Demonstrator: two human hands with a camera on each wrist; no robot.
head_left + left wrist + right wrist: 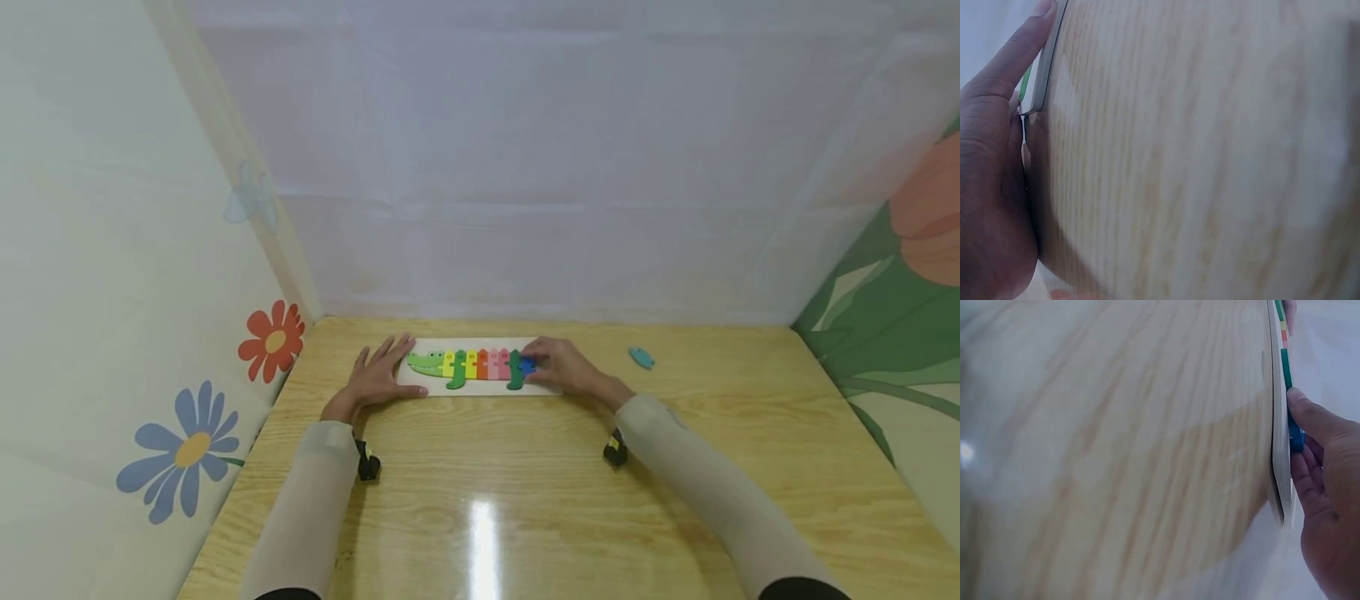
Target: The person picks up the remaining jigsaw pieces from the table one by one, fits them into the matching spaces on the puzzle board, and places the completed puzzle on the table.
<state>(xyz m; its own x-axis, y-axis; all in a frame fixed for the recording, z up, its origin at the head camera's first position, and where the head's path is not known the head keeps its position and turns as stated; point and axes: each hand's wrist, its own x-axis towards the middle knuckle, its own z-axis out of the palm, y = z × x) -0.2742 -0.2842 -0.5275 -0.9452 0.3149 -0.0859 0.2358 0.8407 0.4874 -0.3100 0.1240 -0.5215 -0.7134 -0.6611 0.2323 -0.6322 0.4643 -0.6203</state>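
Note:
A white puzzle board (480, 388) lies on the table with a colourful crocodile puzzle (482, 364) on it, its green head to the left. My left hand (378, 379) rests at the board's left end, fingers spread over the far corner and thumb along the near edge. At the right end, my right hand (573, 367) pinches a dark blue puzzle piece (528, 367) beside the dark green leg piece (514, 371). In the right wrist view, thumb and fingers close around this blue piece (1297, 437) at the board's surface. Its outer end is hidden by the fingers.
A light blue puzzle piece (641, 358) lies loose on the wooden table (480, 467), right of the board. A white cloth wall (480, 167) stands behind the table's far edge. Walls with printed flowers rise on both sides.

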